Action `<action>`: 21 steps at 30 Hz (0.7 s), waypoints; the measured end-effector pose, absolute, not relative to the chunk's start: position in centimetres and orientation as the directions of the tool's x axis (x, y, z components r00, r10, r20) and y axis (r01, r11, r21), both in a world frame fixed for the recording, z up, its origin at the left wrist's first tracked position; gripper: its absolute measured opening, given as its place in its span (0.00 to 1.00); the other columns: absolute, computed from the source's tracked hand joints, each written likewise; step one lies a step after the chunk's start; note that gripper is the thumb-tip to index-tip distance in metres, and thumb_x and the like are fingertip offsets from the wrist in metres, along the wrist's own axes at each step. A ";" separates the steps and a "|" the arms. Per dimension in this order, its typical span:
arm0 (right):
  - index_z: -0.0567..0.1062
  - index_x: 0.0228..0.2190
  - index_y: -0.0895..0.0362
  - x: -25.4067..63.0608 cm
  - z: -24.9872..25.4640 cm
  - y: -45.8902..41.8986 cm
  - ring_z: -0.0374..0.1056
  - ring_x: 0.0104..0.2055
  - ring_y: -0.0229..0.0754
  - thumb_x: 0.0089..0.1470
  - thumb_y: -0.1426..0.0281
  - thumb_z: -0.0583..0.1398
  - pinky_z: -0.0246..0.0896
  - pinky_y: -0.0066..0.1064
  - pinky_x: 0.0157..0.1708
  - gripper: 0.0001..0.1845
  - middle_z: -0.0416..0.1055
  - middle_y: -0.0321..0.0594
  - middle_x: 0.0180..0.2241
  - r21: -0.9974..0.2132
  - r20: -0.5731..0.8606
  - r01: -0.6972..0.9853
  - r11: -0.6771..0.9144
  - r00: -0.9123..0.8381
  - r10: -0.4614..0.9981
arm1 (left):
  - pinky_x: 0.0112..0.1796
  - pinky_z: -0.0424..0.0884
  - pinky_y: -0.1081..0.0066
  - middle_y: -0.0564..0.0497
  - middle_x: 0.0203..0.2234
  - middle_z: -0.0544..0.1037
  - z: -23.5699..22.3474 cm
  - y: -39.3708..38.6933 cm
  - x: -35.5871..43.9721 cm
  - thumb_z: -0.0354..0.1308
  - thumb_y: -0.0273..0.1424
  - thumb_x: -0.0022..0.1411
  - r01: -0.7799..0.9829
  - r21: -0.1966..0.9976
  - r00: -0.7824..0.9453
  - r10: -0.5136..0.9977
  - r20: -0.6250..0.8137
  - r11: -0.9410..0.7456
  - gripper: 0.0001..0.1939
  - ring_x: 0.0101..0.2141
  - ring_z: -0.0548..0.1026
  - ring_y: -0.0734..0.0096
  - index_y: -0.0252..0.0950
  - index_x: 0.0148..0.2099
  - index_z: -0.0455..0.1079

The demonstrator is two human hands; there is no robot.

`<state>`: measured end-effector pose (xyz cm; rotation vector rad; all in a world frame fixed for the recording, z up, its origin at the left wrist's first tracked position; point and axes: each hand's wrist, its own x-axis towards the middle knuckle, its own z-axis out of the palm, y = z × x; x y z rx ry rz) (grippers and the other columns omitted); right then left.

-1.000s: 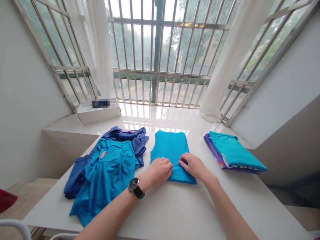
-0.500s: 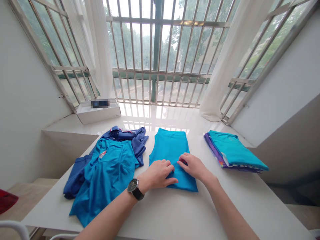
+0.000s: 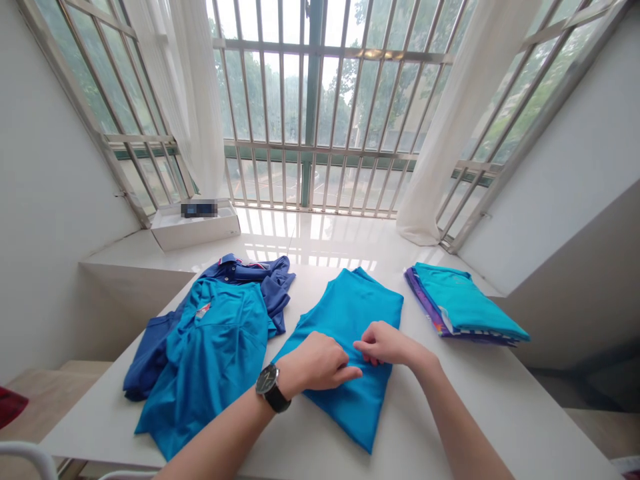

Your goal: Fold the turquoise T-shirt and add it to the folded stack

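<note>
A folded blue shirt lies aslant in the middle of the white table, one corner pointing toward me. My left hand, with a black-strapped watch on its wrist, rests on the shirt with curled fingers and the thumb stretched to the right. Just right of it, my right hand is closed on the same cloth, fingers bent under. Both hands' fingertips are partly hidden.
To the left, a loose blue shirt overlaps a navy polo shirt. A stack of folded clothes lies at the right. On the windowsill stands an open white box. White curtains hang by the barred window.
The folded blue shirt has turned on the table, its near corner swinging toward me and its far right corner moving right. Both hands have shifted slightly nearer, fingers more curled.
</note>
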<state>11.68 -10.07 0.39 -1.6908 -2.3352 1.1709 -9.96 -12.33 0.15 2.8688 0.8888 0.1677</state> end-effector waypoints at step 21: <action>0.71 0.51 0.60 18.0 -3.7 -6.0 0.63 0.55 0.53 0.63 0.58 0.53 0.56 0.37 0.51 0.22 0.69 0.53 0.50 -0.094 0.140 0.987 -0.131 0.144 0.980 | 0.46 0.65 0.55 0.41 0.47 0.71 -0.7 -13.1 -9.8 0.54 0.55 0.62 0.692 0.092 0.699 0.697 0.161 -0.716 0.29 0.45 0.69 0.52 0.39 0.55 0.66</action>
